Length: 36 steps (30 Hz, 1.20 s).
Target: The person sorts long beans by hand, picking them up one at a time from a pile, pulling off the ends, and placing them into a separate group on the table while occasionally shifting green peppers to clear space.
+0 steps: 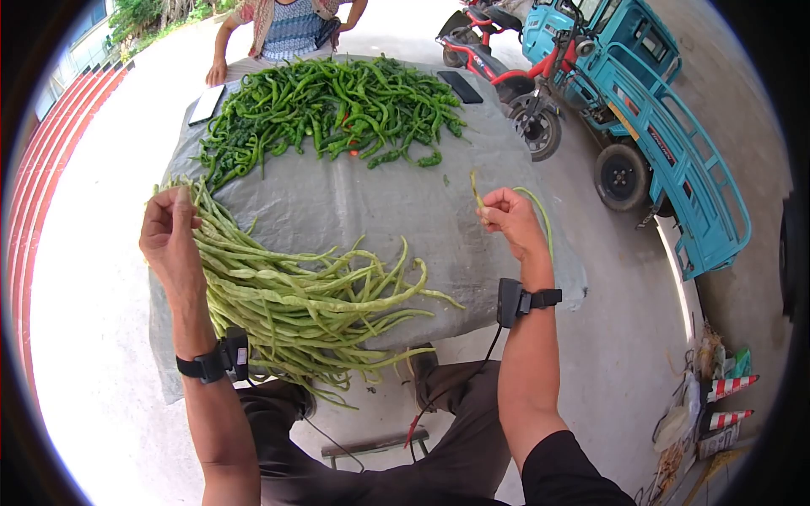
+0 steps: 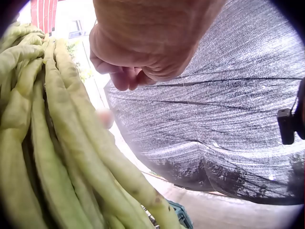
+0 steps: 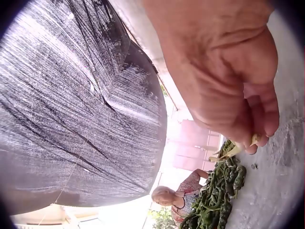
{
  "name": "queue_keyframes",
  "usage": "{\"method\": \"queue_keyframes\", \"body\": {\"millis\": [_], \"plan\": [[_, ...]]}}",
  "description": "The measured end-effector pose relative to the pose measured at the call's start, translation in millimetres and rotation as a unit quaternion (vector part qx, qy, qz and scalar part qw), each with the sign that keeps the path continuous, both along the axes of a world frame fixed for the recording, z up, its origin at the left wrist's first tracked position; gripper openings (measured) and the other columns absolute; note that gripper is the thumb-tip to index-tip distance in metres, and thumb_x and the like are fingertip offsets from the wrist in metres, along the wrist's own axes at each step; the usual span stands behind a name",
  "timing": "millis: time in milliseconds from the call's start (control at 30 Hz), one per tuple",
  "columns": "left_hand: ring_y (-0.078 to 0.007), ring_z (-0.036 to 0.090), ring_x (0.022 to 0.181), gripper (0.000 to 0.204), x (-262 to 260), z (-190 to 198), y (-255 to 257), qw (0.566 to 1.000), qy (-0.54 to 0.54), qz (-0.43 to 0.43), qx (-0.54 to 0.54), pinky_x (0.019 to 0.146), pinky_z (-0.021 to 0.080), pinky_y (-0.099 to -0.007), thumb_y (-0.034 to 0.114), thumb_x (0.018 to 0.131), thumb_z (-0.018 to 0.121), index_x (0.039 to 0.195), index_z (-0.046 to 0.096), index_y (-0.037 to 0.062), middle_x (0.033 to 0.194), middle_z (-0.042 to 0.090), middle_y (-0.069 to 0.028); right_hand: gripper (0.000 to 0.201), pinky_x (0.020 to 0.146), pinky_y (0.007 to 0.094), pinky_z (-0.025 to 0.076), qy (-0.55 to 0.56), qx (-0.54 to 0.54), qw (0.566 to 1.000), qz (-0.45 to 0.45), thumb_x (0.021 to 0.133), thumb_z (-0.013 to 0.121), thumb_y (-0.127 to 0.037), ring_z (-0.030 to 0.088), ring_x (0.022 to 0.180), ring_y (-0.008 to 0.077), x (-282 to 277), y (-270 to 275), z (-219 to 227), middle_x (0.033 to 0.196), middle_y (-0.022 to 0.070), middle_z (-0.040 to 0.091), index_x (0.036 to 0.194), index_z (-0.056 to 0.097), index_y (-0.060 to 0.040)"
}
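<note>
A heap of pale green yardlong beans [image 1: 278, 287] lies along the near left of the table, several ends hanging over the edge. At the heap's far left end is my left hand [image 1: 171, 232], fingers curled. In the left wrist view, these curled fingers [image 2: 126, 78] are beside the thick beans [image 2: 62, 124], with nothing visible between them. My right hand [image 1: 510, 218], raised over the table's right side, pinches a yardlong bean [image 1: 544, 215] that trails behind the wrist. Its withered yellowish end [image 1: 475, 187] sticks out past the fingertips; the right wrist view shows this dry tip [image 3: 231, 151] too.
Green chili peppers [image 1: 329, 110] are piled across the table's far side, on grey sheeting [image 1: 354, 198]. A white flat object [image 1: 207, 104] and a dark phone [image 1: 460, 87] flank them. Beyond stands a person [image 1: 291, 29]. A red scooter [image 1: 506, 76] and blue cargo tricycle [image 1: 658, 135] are at right.
</note>
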<state>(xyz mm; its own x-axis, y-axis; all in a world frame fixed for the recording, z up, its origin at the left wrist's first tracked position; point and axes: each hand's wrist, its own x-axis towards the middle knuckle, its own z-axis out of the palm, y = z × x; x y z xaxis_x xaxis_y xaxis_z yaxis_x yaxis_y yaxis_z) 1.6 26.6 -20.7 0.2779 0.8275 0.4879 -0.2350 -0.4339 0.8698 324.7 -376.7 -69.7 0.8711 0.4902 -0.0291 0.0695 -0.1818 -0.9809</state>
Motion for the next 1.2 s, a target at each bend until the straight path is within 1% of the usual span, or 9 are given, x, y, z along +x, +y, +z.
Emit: {"method": "queue_keyframes", "body": {"millis": [133, 200, 300, 500, 600, 800, 1000, 1100, 1200], "plan": [[-0.0029, 0.057, 0.076, 0.013, 0, -2, 1, 1.000, 0.001, -0.002, 0.005, 0.068, 0.047, -0.0197, 0.016, 0.102, 0.073, 0.105, 0.071, 0.0034, 0.087, 0.067, 0.0030, 0.011, 0.062, 0.0263, 0.050, -0.031, -0.071, 0.997, 0.010, 0.087, 0.075, -0.002, 0.064, 0.070, 0.0101, -2, -5, 2, 0.081, 0.0031, 0.070, 0.095, 0.068, -0.0031], [-0.0044, 0.059, 0.074, 0.014, 2, 2, -4, 1.000, -0.002, 0.006, 0.010, 0.067, 0.049, -0.0207, 0.015, 0.102, 0.072, 0.103, 0.072, 0.0014, 0.085, 0.067, 0.0011, 0.010, 0.061, 0.0259, 0.049, -0.040, -0.103, 0.994, 0.014, 0.085, 0.075, -0.002, 0.063, 0.069, 0.0096, -1, -7, 3, 0.079, 0.0027, 0.069, 0.093, 0.068, -0.0032], [-0.0054, 0.059, 0.073, 0.015, 1, 1, -3, 1.000, 0.009, 0.010, 0.006, 0.066, 0.049, -0.0213, 0.015, 0.102, 0.072, 0.103, 0.073, 0.0004, 0.084, 0.068, 0.0001, 0.010, 0.056, 0.0227, 0.042, -0.065, -0.108, 0.991, 0.048, 0.087, 0.076, -0.005, 0.056, 0.065, 0.0053, -2, -8, 1, 0.077, -0.0017, 0.067, 0.093, 0.068, -0.0070], [-0.0055, 0.058, 0.072, 0.015, 2, 2, -6, 1.000, 0.011, 0.002, 0.003, 0.066, 0.049, -0.0210, 0.015, 0.102, 0.072, 0.103, 0.072, 0.0001, 0.083, 0.067, 0.0003, 0.008, 0.050, 0.0219, 0.038, -0.039, -0.116, 0.991, 0.055, 0.089, 0.075, -0.007, 0.053, 0.060, 0.0046, -7, -5, 8, 0.076, -0.0016, 0.066, 0.091, 0.068, -0.0067], [-0.0052, 0.058, 0.072, 0.016, 2, 2, -6, 1.000, 0.014, 0.000, -0.001, 0.066, 0.048, -0.0205, 0.016, 0.102, 0.072, 0.103, 0.072, 0.0001, 0.083, 0.066, 0.0005, 0.008, 0.049, 0.0219, 0.040, -0.034, -0.104, 0.993, 0.038, 0.089, 0.075, -0.006, 0.053, 0.059, 0.0050, -5, -4, 7, 0.076, -0.0014, 0.066, 0.091, 0.068, -0.0066], [-0.0048, 0.058, 0.072, 0.016, 1, 5, -7, 1.000, 0.011, 0.004, -0.012, 0.066, 0.048, -0.0199, 0.016, 0.102, 0.073, 0.103, 0.072, 0.0000, 0.084, 0.066, 0.0008, 0.008, 0.049, 0.0231, 0.043, -0.037, -0.134, 0.990, 0.025, 0.089, 0.075, -0.006, 0.056, 0.058, 0.0060, -5, -4, 9, 0.075, -0.0009, 0.066, 0.091, 0.067, -0.0061], [-0.0045, 0.058, 0.072, 0.015, 0, 3, -6, 1.000, 0.005, -0.001, -0.010, 0.066, 0.048, -0.0197, 0.016, 0.102, 0.073, 0.103, 0.072, 0.0003, 0.084, 0.067, 0.0011, 0.007, 0.049, 0.0238, 0.045, -0.041, -0.116, 0.992, 0.004, 0.090, 0.074, -0.005, 0.057, 0.058, 0.0066, -5, 0, 6, 0.075, 0.0003, 0.066, 0.092, 0.066, -0.0040], [-0.0044, 0.057, 0.072, 0.015, 0, 3, -6, 1.000, 0.001, -0.004, -0.009, 0.066, 0.048, -0.0197, 0.015, 0.102, 0.072, 0.103, 0.072, 0.0004, 0.084, 0.067, 0.0011, 0.008, 0.054, 0.0243, 0.050, -0.057, -0.054, 0.996, -0.038, 0.092, 0.072, -0.002, 0.062, 0.063, 0.0089, 1, 7, 2, 0.081, 0.0023, 0.068, 0.097, 0.066, -0.0015], [-0.0044, 0.057, 0.072, 0.015, 1, 4, -7, 1.000, 0.002, -0.005, -0.006, 0.066, 0.048, -0.0198, 0.015, 0.102, 0.072, 0.103, 0.072, 0.0004, 0.084, 0.067, 0.0011, 0.021, 0.068, 0.0294, 0.058, -0.092, 0.031, 0.991, -0.094, 0.090, 0.069, 0.000, 0.072, 0.083, 0.0171, 7, 20, -1, 0.099, 0.0126, 0.072, 0.111, 0.067, 0.0044]]}}
